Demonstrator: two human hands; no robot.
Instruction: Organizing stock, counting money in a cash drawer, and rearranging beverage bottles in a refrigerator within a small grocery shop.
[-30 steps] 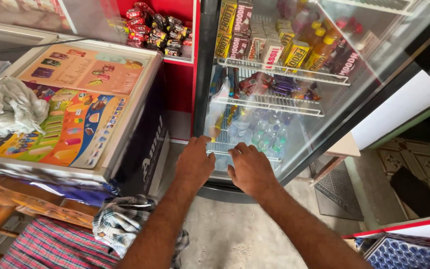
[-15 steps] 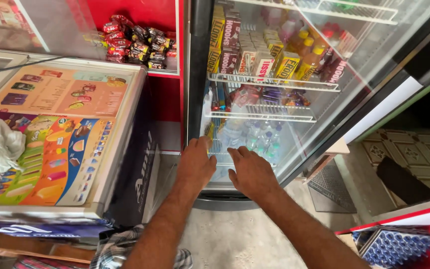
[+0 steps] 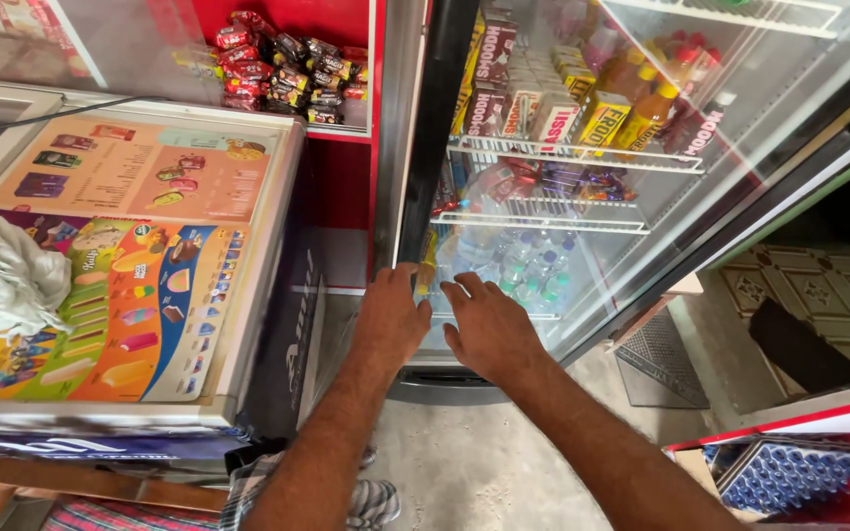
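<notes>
A glass-door display fridge (image 3: 740, 128) stands in front of me, with wire shelves of drink cartons (image 3: 533, 113), juice bottles (image 3: 641, 113) and, on the lowest shelf, water bottles (image 3: 528, 265). My left hand (image 3: 391, 320) is on the lower left edge of the glass door, its fingertips curled over the dark door frame (image 3: 435, 128). Right beside it, my right hand (image 3: 489, 329) lies flat on the glass with its fingers spread. Neither hand holds any loose item.
A chest freezer (image 3: 248, 285) with a colourful ice-cream poster on its lid stands at the left, with a crumpled pale cloth (image 3: 2, 280) on it. Snack packets (image 3: 287, 69) sit in a red cabinet behind. A blue crate of bottles (image 3: 789, 472) is at the lower right.
Both hands stay on the lower part of the glass door. My left hand has shifted to the door's left edge, and my view has drifted a little to the right.
</notes>
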